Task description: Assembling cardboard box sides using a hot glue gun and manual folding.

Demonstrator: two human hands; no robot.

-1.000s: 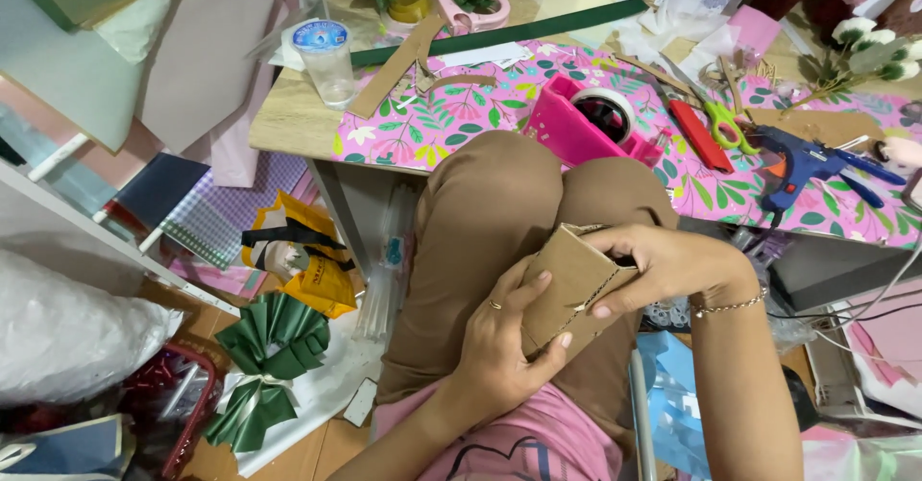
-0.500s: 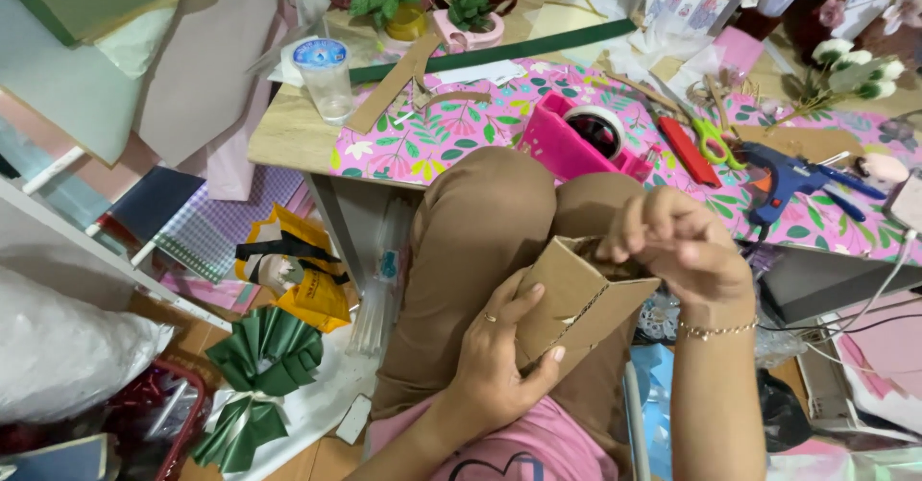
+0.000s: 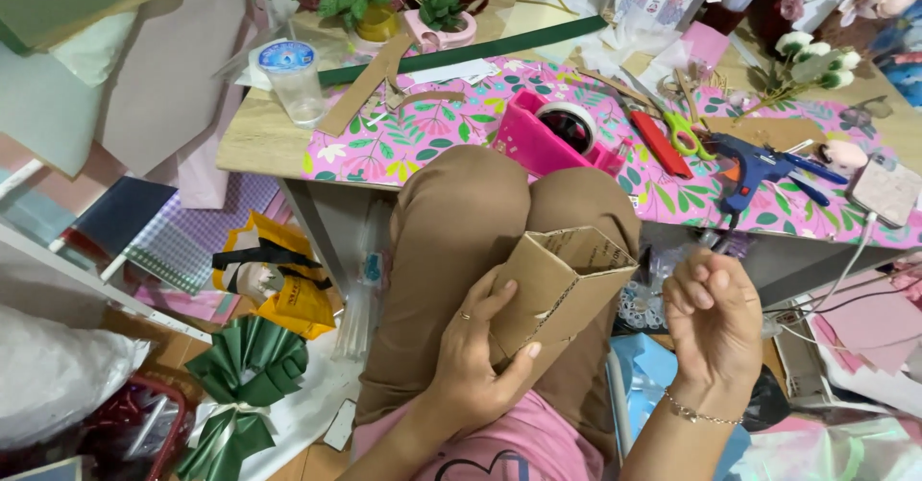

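Note:
A brown cardboard piece folded into an open box shape (image 3: 552, 284) rests against my raised knees in brown trousers (image 3: 480, 212). My left hand (image 3: 475, 351) grips it from below, thumb on its front face. My right hand (image 3: 713, 318) hovers just right of the box with its fingers curled loosely, touching nothing. A thin bracelet circles that wrist.
The desk (image 3: 259, 135) ahead carries a floral mat, a pink tape dispenser (image 3: 552, 135), red cutter (image 3: 661, 143), green scissors (image 3: 684, 131), blue glue gun (image 3: 754, 169), plastic cup (image 3: 291, 80), cardboard strips, potted plants and a phone (image 3: 885, 188). Bags, a green ribbon bow (image 3: 240, 380) and cables crowd the floor.
My right hand has let go of the box's top edge and drawn back to the right. The left hand keeps its hold, and the box now stands more upright.

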